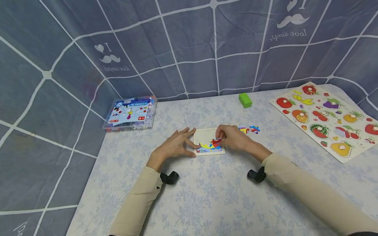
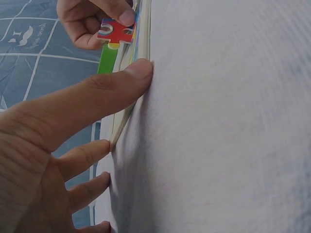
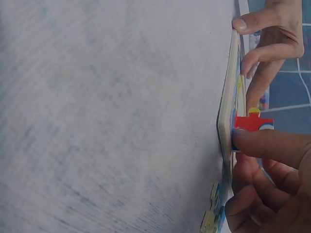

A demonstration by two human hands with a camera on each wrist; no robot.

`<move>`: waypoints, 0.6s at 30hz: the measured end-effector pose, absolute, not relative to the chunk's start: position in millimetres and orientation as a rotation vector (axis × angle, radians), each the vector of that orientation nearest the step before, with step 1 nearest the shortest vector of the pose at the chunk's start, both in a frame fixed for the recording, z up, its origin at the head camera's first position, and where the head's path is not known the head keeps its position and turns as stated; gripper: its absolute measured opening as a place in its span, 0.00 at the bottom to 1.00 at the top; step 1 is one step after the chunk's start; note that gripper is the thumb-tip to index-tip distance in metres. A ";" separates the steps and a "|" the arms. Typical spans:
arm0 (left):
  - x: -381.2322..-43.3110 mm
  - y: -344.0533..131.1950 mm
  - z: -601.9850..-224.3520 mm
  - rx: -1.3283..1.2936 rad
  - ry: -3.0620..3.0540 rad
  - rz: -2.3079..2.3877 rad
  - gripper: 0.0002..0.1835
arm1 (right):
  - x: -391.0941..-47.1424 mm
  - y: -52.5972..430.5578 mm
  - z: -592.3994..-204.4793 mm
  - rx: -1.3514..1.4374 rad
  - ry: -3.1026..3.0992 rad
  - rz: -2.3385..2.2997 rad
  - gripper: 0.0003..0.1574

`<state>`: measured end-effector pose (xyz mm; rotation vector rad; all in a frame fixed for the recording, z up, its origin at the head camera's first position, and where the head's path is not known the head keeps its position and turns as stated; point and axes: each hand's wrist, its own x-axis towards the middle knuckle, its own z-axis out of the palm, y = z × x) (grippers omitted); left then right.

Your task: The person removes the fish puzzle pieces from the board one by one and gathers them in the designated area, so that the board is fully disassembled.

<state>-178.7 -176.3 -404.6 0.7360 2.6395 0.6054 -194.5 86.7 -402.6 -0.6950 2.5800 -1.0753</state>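
A small wooden puzzle tray (image 1: 205, 129) lies on the table with joined yellow and blue pieces (image 1: 208, 149) along its near side. My left hand (image 1: 173, 145) spreads its fingers at the tray's left side. Its thumb touches the near left corner, and a finger reaches in over the pieces. With thumb and fingers, my right hand (image 1: 234, 138) pinches a red puzzle piece (image 3: 249, 123) at the tray's right side. In the left wrist view that red piece (image 2: 116, 32) stands tilted up, showing a yellow tab. More loose pieces (image 1: 249, 129) lie just beyond the right hand.
A clear plastic box (image 1: 130, 114) with a printed label stands at the back left. Toward the back is a green block (image 1: 245, 100). A fruit peg board (image 1: 325, 121) covers the table's right side. Behind the table hangs a blue checked curtain (image 1: 195, 49).
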 end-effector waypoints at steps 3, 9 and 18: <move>-177.6 -176.0 -404.1 0.730 2.642 0.593 0.21 | -194.7 86.0 -402.3 -0.716 2.541 -1.074 0.11; -177.8 -176.3 -403.2 0.735 2.650 0.593 0.22 | -196.1 85.0 -399.8 -0.778 2.532 -1.053 0.08; -177.7 -176.3 -402.5 0.729 2.650 0.596 0.22 | -196.6 84.9 -401.1 -0.770 2.567 -1.097 0.12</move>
